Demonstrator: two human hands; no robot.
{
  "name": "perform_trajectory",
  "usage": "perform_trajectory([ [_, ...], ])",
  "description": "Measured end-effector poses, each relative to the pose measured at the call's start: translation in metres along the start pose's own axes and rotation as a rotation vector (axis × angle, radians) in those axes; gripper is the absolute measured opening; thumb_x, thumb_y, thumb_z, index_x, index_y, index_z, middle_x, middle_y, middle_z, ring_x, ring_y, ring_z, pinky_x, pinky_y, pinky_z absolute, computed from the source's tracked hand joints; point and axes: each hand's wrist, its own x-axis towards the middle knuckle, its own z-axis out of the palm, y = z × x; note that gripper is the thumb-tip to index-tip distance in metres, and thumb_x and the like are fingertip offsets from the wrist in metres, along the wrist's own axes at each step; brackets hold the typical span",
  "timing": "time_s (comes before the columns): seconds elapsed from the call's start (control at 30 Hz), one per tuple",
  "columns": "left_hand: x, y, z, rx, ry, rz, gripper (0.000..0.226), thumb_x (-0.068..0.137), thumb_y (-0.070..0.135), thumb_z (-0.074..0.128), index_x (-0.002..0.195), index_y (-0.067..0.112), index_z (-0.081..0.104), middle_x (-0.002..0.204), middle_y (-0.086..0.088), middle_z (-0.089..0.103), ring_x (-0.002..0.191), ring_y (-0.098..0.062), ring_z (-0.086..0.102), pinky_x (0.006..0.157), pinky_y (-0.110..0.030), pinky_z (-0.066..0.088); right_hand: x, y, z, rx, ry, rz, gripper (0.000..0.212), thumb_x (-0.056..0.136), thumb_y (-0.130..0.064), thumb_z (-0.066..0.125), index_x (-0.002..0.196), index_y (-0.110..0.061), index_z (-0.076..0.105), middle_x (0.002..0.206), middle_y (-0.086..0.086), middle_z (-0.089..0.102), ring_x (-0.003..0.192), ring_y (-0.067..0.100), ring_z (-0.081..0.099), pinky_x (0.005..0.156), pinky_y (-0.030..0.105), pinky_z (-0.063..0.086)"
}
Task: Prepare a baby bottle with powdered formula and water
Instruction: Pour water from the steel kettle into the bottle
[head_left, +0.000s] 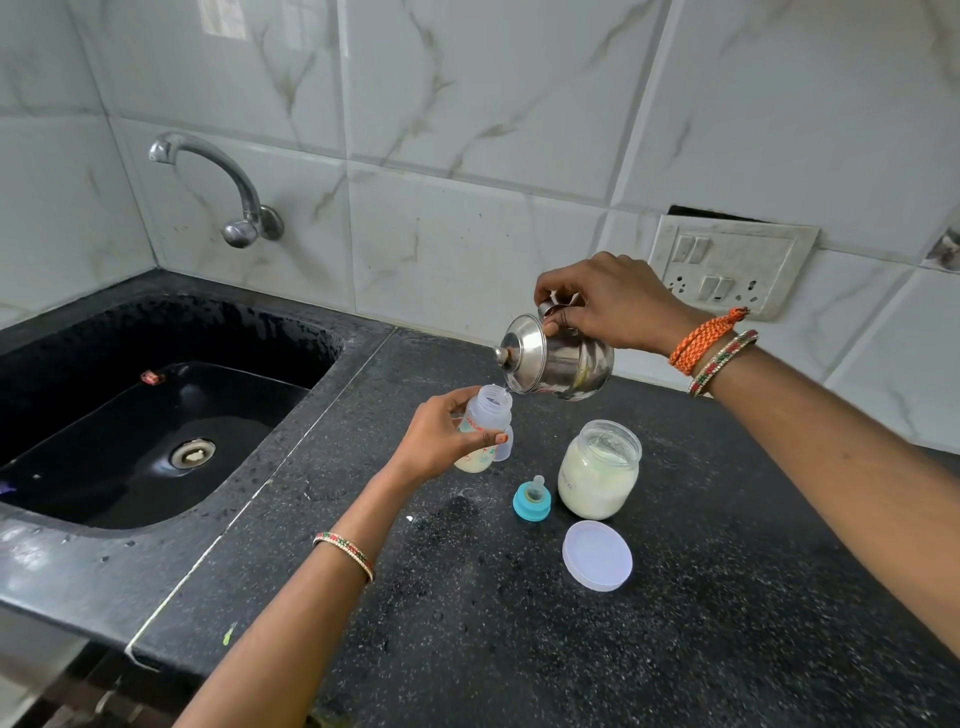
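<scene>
My left hand (441, 441) grips a small clear baby bottle (485, 415), held a little above the black counter, with pale liquid or powder at its bottom. My right hand (608, 301) holds a lidded steel pot (556, 358) by its handle, tilted so its spout sits right over the bottle's open mouth. An open glass jar of white formula powder (600, 470) stands on the counter to the right of the bottle. The bottle's teal ring with its teat (532, 500) lies beside the jar. The jar's white lid (597, 555) rests flat in front of it.
A black sink (156, 415) with a drain fills the left side, under a wall tap (228, 192). The speckled black counter (571, 649) runs to the right and front. A switch and socket plate (732, 265) sits on the tiled wall behind my right hand.
</scene>
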Motion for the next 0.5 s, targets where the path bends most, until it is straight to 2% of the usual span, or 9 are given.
perform_trajectory([
  [0.2, 0.0000, 0.0038, 0.0028, -0.032, -0.009, -0.003, 0.064, 0.069, 0.024, 0.083, 0.128, 0.017, 0.057, 0.121, 0.006, 0.063, 0.110, -0.008, 0.058, 0.088, -0.008, 0.037, 0.0025, -0.0022, -0.0045, -0.049, -0.022, -0.046, 0.023, 0.084, -0.038, 0.067, 0.104, -0.026, 0.065, 0.098, -0.001, 0.069, 0.090, 0.023, 0.059, 0.072, 0.030, 0.039],
  [0.37, 0.0050, 0.0039, 0.0030, -0.069, -0.026, -0.011, 0.062, 0.069, 0.023, 0.083, 0.126, 0.015, 0.059, 0.120, 0.001, 0.066, 0.111, -0.011, 0.060, 0.103, -0.028, 0.043, 0.0077, -0.0034, -0.0076, -0.100, -0.030, -0.087, 0.024, 0.084, -0.038, 0.066, 0.104, -0.026, 0.064, 0.097, 0.001, 0.070, 0.088, 0.024, 0.060, 0.069, 0.029, 0.037],
  [0.5, 0.0078, 0.0062, 0.0036, -0.078, -0.049, -0.016, 0.059, 0.069, 0.022, 0.083, 0.122, 0.017, 0.059, 0.115, 0.004, 0.066, 0.109, -0.009, 0.060, 0.104, -0.032, 0.043, 0.0098, -0.0048, -0.0101, -0.114, -0.038, -0.103, 0.023, 0.084, -0.039, 0.066, 0.103, -0.026, 0.064, 0.096, 0.001, 0.070, 0.087, 0.023, 0.059, 0.070, 0.030, 0.038],
])
